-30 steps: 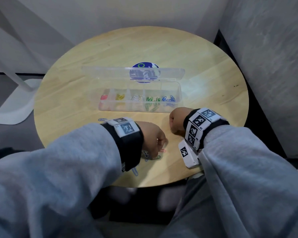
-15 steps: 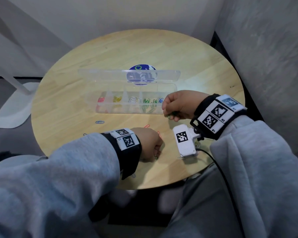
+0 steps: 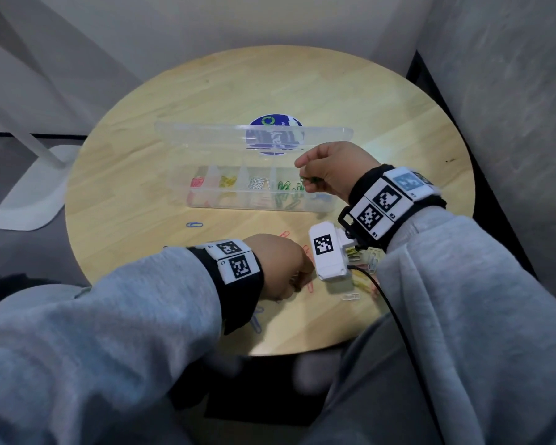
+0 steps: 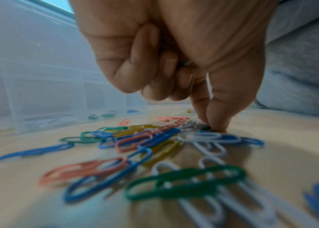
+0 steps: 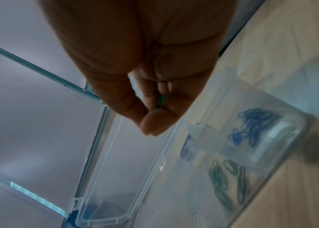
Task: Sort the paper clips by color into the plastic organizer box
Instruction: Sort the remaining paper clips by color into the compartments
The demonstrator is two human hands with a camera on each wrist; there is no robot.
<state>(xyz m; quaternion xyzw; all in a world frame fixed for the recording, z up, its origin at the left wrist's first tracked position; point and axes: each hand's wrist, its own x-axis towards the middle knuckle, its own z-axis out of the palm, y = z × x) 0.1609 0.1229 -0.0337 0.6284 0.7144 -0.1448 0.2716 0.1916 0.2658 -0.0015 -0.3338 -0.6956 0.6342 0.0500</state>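
The clear organizer box (image 3: 254, 205) lies mid-table with its lid standing open at the back. Its compartments hold red, yellow, white, green and blue clips. My right hand (image 3: 331, 175) hovers over the green compartment (image 5: 227, 182) and pinches a green paper clip (image 3: 307, 179) (image 5: 161, 100) between thumb and fingers. My left hand (image 3: 283, 268) is down at the loose pile of mixed clips (image 4: 135, 138) near the table's front edge. Its thumb and forefinger (image 4: 211, 126) pinch together on a clip lying on the wood, and the other fingers are curled.
A lone blue clip (image 3: 194, 224) lies left of the pile. The right wrist camera (image 3: 329, 255) and its cable hang over more loose clips (image 3: 363, 284). A blue sticker (image 3: 275, 136) shows behind the lid. A white stand base (image 3: 29, 194) is on the floor, left.
My right hand has risen from the front of the table and moved back over the box, carrying the green clip. The left hand has stayed at the pile.
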